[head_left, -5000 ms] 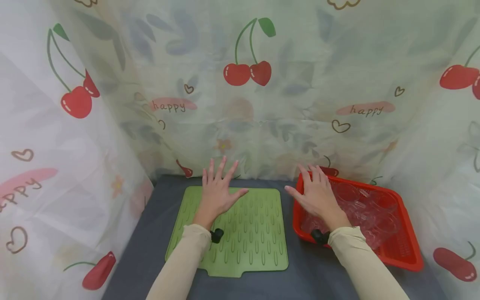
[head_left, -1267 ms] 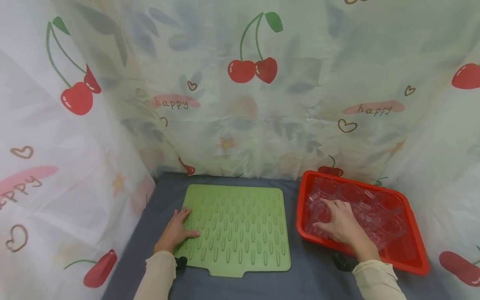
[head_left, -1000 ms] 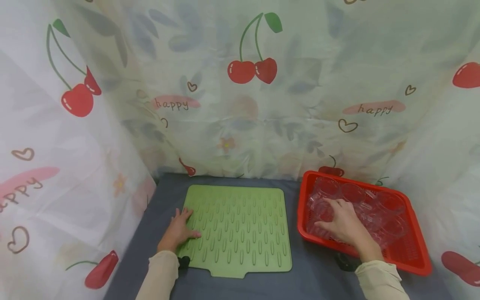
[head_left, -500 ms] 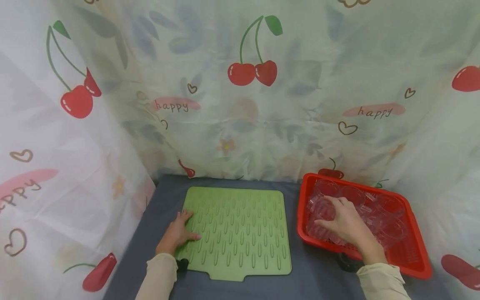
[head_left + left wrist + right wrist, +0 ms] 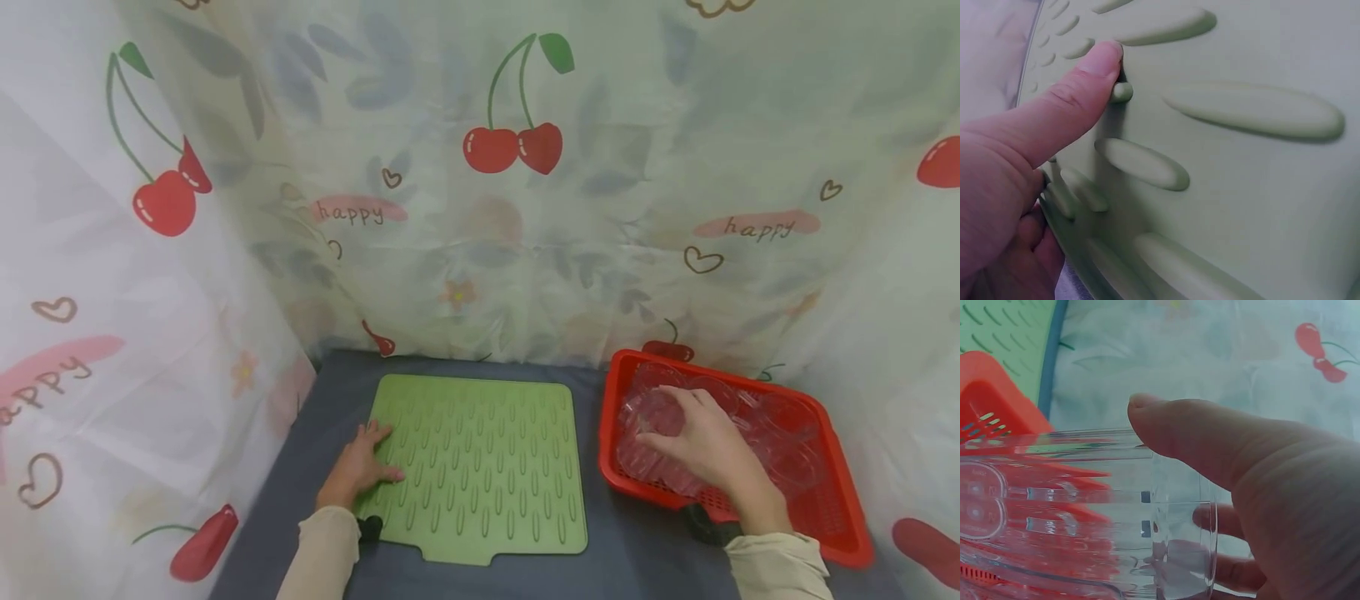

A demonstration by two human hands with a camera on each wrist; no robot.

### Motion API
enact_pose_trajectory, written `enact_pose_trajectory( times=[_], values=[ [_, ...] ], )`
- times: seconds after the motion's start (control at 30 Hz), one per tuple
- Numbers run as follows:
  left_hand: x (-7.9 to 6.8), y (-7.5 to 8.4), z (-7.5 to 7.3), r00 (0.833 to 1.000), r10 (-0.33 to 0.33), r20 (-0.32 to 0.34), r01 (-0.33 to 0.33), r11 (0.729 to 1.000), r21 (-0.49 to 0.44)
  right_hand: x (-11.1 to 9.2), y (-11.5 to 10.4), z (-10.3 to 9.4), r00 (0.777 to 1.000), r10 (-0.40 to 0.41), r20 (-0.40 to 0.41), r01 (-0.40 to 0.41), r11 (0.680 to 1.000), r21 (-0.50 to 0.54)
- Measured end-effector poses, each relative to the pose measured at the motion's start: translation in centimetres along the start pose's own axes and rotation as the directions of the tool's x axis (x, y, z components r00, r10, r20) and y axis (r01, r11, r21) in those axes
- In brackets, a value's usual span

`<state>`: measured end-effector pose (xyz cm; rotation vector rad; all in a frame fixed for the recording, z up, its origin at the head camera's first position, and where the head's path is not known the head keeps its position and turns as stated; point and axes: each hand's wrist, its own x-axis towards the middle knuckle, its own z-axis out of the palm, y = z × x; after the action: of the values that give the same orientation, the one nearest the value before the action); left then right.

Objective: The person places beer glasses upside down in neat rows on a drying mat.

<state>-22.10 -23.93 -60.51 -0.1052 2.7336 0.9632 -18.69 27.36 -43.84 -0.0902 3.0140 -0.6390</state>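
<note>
Easing up, the right hand (image 5: pixel 708 442) grips a clear cup (image 5: pixel 1085 515), seemingly secured; the left hand (image 5: pixel 356 468) rests spread on the ribbed green mat (image 5: pixel 480 467).

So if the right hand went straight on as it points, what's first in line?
Beyond the clear cup the right hand holds: likely the red basket's far-left corner, or another cup just before it. Height is unclear; it might pass above both.

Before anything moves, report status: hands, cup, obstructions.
Left hand resting at left edge of mat. Right hand gripping clear cup at basket. Other cups close by, possibly in the way.
</note>
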Motion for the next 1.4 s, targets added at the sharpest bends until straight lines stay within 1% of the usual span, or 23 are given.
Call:
enact_pose_trajectory(
  times=[0.17,0.37,0.47,0.63,0.7,0.8,0.9,1.03,1.2,1.27,1.4],
  values=[
    [0.1,0.1,0.0,1.000,0.002,0.006,-0.002,1.000,0.009,-0.2,-0.3,-0.6,1.000,0.023,-0.013,-0.023,1.000,0.012],
    [0.1,0.2,-0.1,1.000,-0.018,0.007,0.018,1.000,0.005,-0.2,-0.5,-1.0,0.997,0.012,-0.075,-0.007,0.998,0.066],
    [0.1,0.3,-0.1,1.000,-0.018,0.010,0.018,1.000,0.006,-0.2,-0.4,-1.1,0.995,0.036,-0.091,-0.026,0.995,0.099],
    [0.2,0.1,-0.1,1.000,-0.019,0.018,0.019,1.000,0.013,-0.4,-0.5,-1.5,0.993,0.078,-0.093,-0.062,0.984,0.164],
    [0.2,0.1,-0.1,1.000,-0.020,0.020,0.020,1.000,0.012,-0.5,-0.6,-1.6,0.991,0.071,-0.115,-0.051,0.984,0.169],
    [0.2,0.0,-0.2,1.000,-0.019,0.023,0.019,1.000,0.005,-0.5,-0.5,-1.7,0.983,0.053,-0.174,-0.023,0.985,0.168],
    [0.3,-0.1,-0.1,1.000,-0.015,0.027,0.015,1.000,0.005,-0.6,-0.5,-1.7,0.968,0.026,-0.249,0.019,0.984,0.178],
    [0.4,-0.2,0.0,0.999,-0.015,0.028,0.015,1.000,0.010,-0.6,-0.6,-1.7,0.946,-0.003,-0.325,0.069,0.979,0.193],
    [0.4,-0.1,0.0,1.000,-0.021,0.019,0.020,1.000,0.005,-0.8,-0.8,-1.7,0.933,0.000,-0.361,0.099,0.961,0.257],
    [0.3,-0.2,0.0,1.000,-0.022,0.017,0.021,1.000,0.003,-0.9,-1.0,-1.7,0.931,0.016,-0.364,0.104,0.946,0.308],
    [0.3,-0.1,0.0,1.000,-0.022,0.022,0.023,1.000,-0.004,-0.9,-1.3,-1.7,0.924,0.055,-0.379,0.098,0.923,0.373]
  ],
)
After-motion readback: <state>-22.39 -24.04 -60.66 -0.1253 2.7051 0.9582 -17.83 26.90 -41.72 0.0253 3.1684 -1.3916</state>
